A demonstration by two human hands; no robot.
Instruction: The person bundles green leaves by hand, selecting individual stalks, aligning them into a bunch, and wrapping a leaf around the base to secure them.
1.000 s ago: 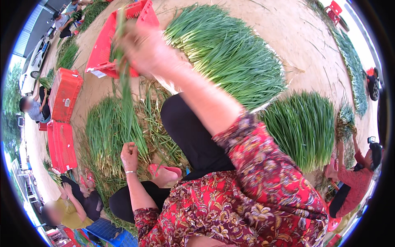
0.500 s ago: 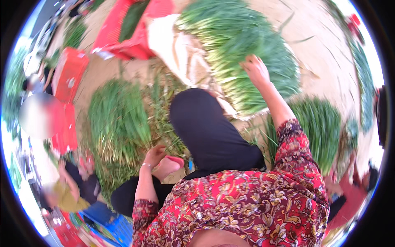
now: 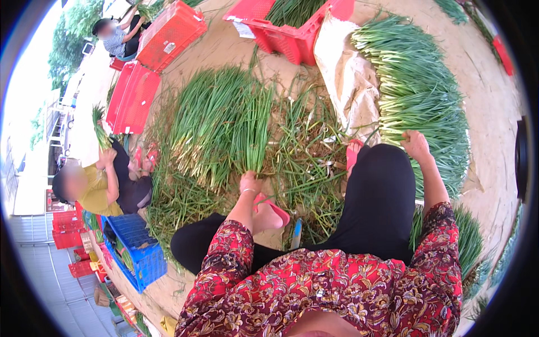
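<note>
On the dirt ground, seated person, two bare hands among green onions. Change from half a second ago: the right hand has drawn back from high on the large onion pile to that pile's near edge beside the raised knee, and the left hand has moved from beside the red sandal up to the base of a small onion bunch. Left fingers: clenched around the bunch's white ends, leaves fanning away. Right fingers: curled on the stalks at the pile's edge; whether they grasp any cannot be told. Loose trimmings litter the ground between the legs. Packages: a tan sack, crumpled, lies between the trimmings and the large pile. Containers: red crate at top, holding green onions; a second red crate tipped on its side, contents not visible; flat red crates at left; blue crate at lower left, a few greens inside. Another person sits at left, holding up a bunch.
</note>
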